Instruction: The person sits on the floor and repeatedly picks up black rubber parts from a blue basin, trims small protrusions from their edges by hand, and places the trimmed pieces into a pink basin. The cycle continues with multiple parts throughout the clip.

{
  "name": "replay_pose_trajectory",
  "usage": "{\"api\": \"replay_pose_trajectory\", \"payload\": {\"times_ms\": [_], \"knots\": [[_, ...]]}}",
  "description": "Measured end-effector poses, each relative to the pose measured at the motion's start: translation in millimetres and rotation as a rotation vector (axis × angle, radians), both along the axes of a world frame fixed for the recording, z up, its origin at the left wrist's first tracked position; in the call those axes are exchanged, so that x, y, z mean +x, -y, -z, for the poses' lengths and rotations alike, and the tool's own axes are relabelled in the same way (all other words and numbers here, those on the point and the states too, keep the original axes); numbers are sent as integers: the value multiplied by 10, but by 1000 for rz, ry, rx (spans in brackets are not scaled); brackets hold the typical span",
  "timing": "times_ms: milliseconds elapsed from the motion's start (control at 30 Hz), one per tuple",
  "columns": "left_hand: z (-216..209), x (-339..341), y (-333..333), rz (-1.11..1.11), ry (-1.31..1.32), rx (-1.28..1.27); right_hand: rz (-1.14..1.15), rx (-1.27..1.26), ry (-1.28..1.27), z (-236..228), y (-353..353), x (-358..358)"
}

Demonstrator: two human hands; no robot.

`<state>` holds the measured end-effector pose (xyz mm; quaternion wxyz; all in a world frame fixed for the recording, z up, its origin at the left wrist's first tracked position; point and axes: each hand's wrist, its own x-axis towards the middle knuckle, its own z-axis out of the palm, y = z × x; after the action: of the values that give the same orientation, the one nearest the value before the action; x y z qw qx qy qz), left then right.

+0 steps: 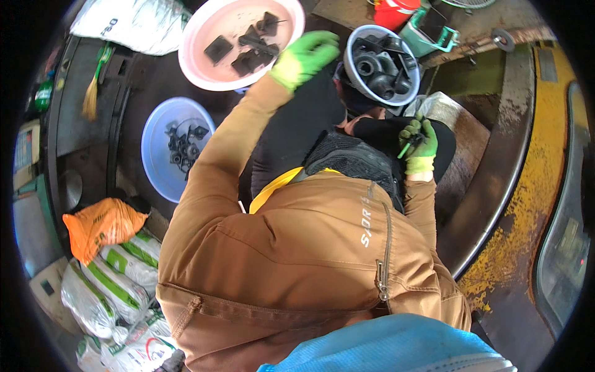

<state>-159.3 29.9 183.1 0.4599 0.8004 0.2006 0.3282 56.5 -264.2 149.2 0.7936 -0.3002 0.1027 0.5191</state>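
Observation:
My left hand (308, 57), in a yellow-green glove, reaches out between two basins. Its fingers are stretched out and nothing shows in them. Beside it, the pink basin (189, 54) holds several black moulded parts (218, 49). On its other side stands a pale grey-blue basin (414, 88) full of larger black rounded parts (383, 68). My right hand (424, 147), in a darkened green glove, is above my right thigh. Its fingers are closed round a small dark piece with a thin green stick (404, 150) jutting out; its exact kind cannot be made out.
A light blue basin (149, 152) with small black parts stands to the left. White sacks (111, 288) and an orange bag (102, 226) are stacked at lower left. At upper right are a red container (395, 11) and a green crate (445, 43). A yellow metal machine frame (527, 204) borders the right.

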Motion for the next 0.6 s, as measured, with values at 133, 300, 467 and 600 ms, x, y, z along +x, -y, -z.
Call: {"api": "replay_pose_trajectory", "payload": {"times_ms": [133, 300, 467, 600], "knots": [[157, 1107, 239, 318, -595, 426, 48, -174, 100, 23, -27, 4], [680, 1611, 245, 273, -917, 496, 40, -200, 131, -5, -9, 8], [326, 1633, 92, -43, -674, 154, 61, -335, 240, -39, -156, -32], [-279, 1365, 304, -47, -263, 39, 21, -395, 507, -288, -448, -83]]}}
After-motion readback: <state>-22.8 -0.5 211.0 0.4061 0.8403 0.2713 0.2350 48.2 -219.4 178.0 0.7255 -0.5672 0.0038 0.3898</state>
